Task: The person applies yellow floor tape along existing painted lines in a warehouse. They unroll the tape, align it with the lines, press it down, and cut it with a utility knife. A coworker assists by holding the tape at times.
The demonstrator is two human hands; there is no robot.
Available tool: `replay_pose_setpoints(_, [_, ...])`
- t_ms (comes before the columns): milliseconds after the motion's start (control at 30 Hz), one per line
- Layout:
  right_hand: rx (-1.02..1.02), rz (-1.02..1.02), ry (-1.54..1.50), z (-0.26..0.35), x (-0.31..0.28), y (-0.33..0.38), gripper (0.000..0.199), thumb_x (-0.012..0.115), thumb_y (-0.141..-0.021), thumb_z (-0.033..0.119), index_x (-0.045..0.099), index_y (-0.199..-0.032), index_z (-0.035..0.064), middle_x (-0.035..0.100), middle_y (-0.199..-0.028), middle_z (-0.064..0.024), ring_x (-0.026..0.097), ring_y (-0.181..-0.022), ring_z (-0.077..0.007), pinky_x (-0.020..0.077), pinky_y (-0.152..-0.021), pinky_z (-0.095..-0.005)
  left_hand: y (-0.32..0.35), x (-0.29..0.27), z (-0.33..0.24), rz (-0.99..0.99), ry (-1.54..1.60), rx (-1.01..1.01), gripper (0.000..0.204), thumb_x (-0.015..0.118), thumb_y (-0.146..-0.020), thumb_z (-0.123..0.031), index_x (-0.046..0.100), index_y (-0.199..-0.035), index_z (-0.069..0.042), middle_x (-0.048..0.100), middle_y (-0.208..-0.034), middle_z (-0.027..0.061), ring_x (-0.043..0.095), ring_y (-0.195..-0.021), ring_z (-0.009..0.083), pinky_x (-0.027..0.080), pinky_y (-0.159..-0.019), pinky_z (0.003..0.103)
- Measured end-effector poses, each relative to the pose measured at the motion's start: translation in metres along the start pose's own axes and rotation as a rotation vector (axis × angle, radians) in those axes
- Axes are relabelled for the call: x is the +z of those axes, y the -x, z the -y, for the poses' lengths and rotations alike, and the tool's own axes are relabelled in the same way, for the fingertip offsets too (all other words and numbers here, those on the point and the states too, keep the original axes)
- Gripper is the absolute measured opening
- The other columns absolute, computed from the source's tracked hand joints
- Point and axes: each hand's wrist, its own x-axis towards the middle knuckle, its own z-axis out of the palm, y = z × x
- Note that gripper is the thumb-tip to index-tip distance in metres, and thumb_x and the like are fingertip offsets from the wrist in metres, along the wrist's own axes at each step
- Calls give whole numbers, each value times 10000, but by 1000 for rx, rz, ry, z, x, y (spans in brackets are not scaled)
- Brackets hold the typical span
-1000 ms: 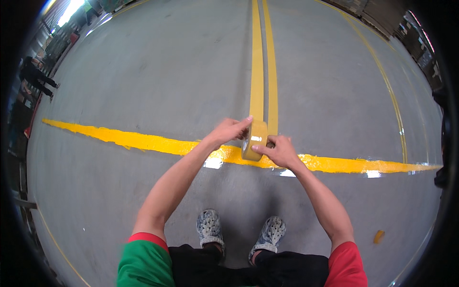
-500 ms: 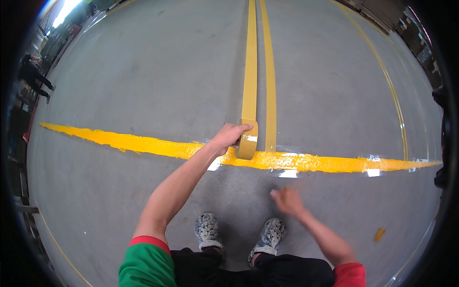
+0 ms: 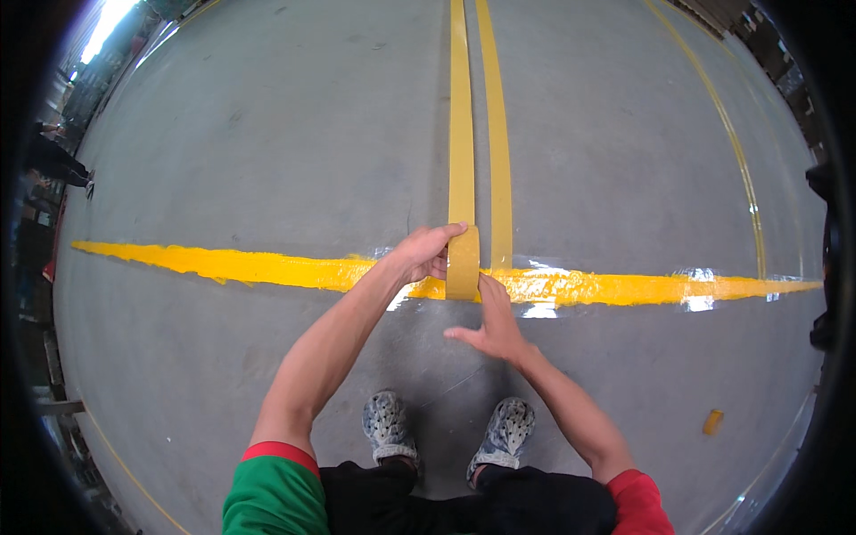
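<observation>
My left hand (image 3: 421, 252) grips a roll of yellow tape (image 3: 463, 264), held upright just above the concrete floor. A strip of yellow tape (image 3: 461, 116) runs from the roll straight away from me along the floor. My right hand (image 3: 491, 323) is open with fingers spread; its fingertips reach up to the lower right side of the roll. Whether they touch it I cannot tell. Below the roll a painted yellow line (image 3: 624, 287) crosses the floor from left to right.
A second yellow strip (image 3: 496, 134) lies parallel to the right of the taped one. A thin curved yellow line (image 3: 740, 169) runs at far right. My two shoes (image 3: 446, 428) stand below. A small yellow scrap (image 3: 712, 421) lies at lower right. Shelving and clutter line the left edge.
My right hand let go of the roll, dropped down toward my shoes, and has now come back up beside it. The left hand kept hold of the roll throughout.
</observation>
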Motion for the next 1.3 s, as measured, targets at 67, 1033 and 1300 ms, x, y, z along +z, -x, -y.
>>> replay_pose_setpoints(67, [-41, 34, 47, -8, 1, -20, 860, 764, -804, 509, 449, -1382, -45, 502, -1372, -252, 365, -1364, -433, 284, -1136, -529, -2, 3, -4, 7, 20, -13, 442, 561, -1006, -412, 631, -1050, 22, 676, -848, 110, 670, -695, 178, 570, -614, 322])
replay_pose_setpoints(1033, [884, 681, -921, 54, 13, 166, 493, 771, -891, 343, 626, -1220, 5, 688, -1102, -62, 633, -979, -133, 507, -900, -318, -62, -24, 0, -249, 52, 276, 236, 679, -939, -120, 631, -1020, 96, 688, -975, 160, 682, -840, 202, 589, -764, 336])
replay_pose_setpoints(1300, [660, 593, -912, 62, -9, 167, 442, 748, -914, 287, 619, -1228, 3, 705, -1067, -68, 652, -999, -143, 510, -898, -325, -69, -21, 3, -250, 10, 243, 276, 708, -929, -155, 627, -1048, 81, 693, -984, 136, 670, -886, 184, 557, -776, 318])
